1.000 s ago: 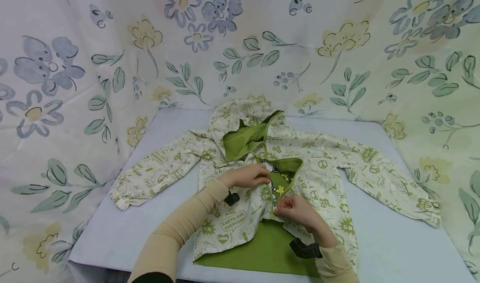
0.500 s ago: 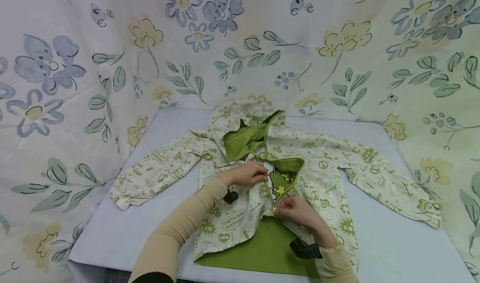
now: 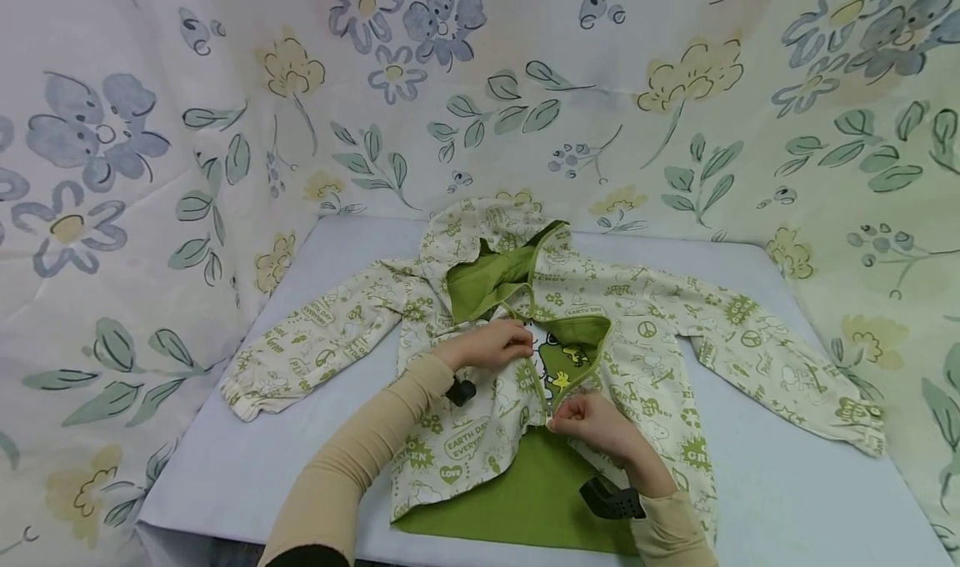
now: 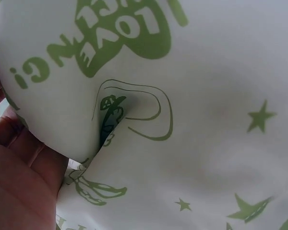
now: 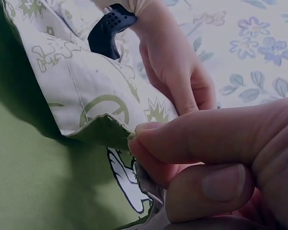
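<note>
A cream hooded jacket (image 3: 652,383) with green print and green lining (image 3: 517,496) lies spread front up. My left hand (image 3: 489,346) holds its front panel by the edge beside the upper zip; curled fingers show at the cloth (image 4: 149,182) in the left wrist view. Lower down, my right hand (image 3: 596,425) pinches the bottom end of the zip (image 3: 548,408) at the hem, thumb against index finger. Between the hands the front gapes, baring a cartoon-printed patch (image 3: 561,363) inside. In the right wrist view, the raised hem (image 5: 101,129) runs into the right fingertips.
The jacket's hood (image 3: 487,225) lies toward the back, and its sleeves (image 3: 322,342) spread to both sides. A white-covered table (image 3: 795,500) is underneath. Floral cloth (image 3: 480,92) hangs behind and at the sides. Each wrist wears a black device (image 3: 611,500).
My left hand has shifted slightly left and away from me, drawing the front edge along. The hem between the panels has risen a little. My right hand has stayed nearly still.
</note>
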Tool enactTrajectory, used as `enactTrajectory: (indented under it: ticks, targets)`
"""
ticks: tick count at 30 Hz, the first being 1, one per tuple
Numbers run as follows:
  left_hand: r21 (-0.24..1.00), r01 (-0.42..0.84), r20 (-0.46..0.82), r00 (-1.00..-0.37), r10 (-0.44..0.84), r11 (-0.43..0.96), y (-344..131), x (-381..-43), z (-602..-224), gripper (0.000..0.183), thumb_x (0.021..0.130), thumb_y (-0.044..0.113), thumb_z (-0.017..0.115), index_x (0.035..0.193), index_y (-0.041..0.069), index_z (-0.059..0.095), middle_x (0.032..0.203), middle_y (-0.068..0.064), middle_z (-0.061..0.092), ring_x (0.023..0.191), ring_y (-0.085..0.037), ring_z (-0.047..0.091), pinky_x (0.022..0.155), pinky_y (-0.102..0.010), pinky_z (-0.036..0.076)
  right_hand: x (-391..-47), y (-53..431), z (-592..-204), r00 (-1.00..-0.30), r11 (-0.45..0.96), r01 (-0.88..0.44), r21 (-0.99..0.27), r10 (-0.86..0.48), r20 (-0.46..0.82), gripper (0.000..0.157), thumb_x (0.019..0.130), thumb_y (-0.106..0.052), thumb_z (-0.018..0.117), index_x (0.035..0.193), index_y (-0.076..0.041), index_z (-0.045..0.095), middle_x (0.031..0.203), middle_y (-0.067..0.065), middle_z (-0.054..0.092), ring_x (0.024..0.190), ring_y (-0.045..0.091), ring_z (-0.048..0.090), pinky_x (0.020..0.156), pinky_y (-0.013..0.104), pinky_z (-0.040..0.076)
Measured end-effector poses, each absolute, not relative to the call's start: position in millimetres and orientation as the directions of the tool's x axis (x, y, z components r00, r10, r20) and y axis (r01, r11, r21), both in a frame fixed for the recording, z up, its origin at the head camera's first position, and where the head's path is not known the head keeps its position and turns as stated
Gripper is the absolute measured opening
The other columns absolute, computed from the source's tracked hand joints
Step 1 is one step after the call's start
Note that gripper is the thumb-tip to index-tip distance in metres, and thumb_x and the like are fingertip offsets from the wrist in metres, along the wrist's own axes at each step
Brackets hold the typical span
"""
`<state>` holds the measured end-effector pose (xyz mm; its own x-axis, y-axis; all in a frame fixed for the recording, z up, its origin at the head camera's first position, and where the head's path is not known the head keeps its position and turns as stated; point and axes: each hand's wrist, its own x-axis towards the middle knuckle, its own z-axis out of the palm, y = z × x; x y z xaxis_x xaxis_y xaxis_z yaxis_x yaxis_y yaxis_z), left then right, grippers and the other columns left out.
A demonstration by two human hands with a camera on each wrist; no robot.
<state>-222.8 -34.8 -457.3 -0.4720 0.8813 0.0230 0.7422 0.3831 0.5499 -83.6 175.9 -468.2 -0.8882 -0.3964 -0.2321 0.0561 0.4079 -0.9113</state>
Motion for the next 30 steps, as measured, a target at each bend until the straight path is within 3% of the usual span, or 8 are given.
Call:
enactTrajectory:
  ticks: [11, 20, 25, 30]
  targets:
    - [0.552, 0.736, 0.021, -0.483, 0.876, 0.393, -37.0, -228.7, -465.3, 0.016, 0.099, 0.021, 0.048, 0.088, 0.017, 0.059, 0.086, 0.005, 0.051, 0.078, -0.009, 0.047, 0.070, -0.023, 0.041, -81.2, 174.0, -463.5, -0.873, 0.379, 0.119, -0.918, -0.400, -0.278, 0.025, 0.091, -0.007, 0.059, 0.077, 0.014, 0.058, 0.050, -0.006, 0.030, 0.039, 0.004, 0.019, 0.039, 0.021, 0.021]
    - [0.573, 0.696, -0.040, -0.503, 0.863, 0.433, -36.6, -227.5, -467.4, 0.016, 0.099, 0.022, 0.047, 0.091, 0.018, 0.060, 0.089, 0.006, 0.052, 0.079, -0.007, 0.050, 0.072, -0.022, 0.042, -83.4, 178.8, -470.2, -0.870, 0.346, 0.125, -0.930, -0.412, -0.270, 0.027, 0.089, -0.014, 0.063, 0.079, 0.011, 0.060, 0.050, -0.007, 0.033, 0.039, 0.005, 0.020, 0.038, 0.021, 0.022]
    - [0.605, 0.697, -0.033, -0.462, 0.886, 0.385, -32.9, -222.2, -463.3, 0.016, 0.098, 0.020, 0.050, 0.096, 0.014, 0.065, 0.091, 0.006, 0.056, 0.082, -0.006, 0.053, 0.076, -0.021, 0.043, -84.6, 181.6, -475.1, -0.864, 0.352, 0.104, -0.930, -0.432, -0.260, 0.027, 0.087, -0.015, 0.064, 0.079, 0.011, 0.062, 0.051, -0.007, 0.037, 0.039, 0.004, 0.022, 0.038, 0.021, 0.023]
    - [0.607, 0.704, -0.027, -0.446, 0.895, 0.369, -31.4, -220.0, -464.0, 0.011, 0.095, 0.021, 0.056, 0.091, 0.016, 0.065, 0.087, 0.009, 0.056, 0.078, -0.004, 0.053, 0.073, -0.020, 0.043, -84.3, 181.7, -476.3, -0.861, 0.359, 0.098, -0.928, -0.437, -0.260, 0.027, 0.087, -0.014, 0.064, 0.079, 0.012, 0.062, 0.052, -0.007, 0.037, 0.040, 0.004, 0.023, 0.038, 0.021, 0.023]
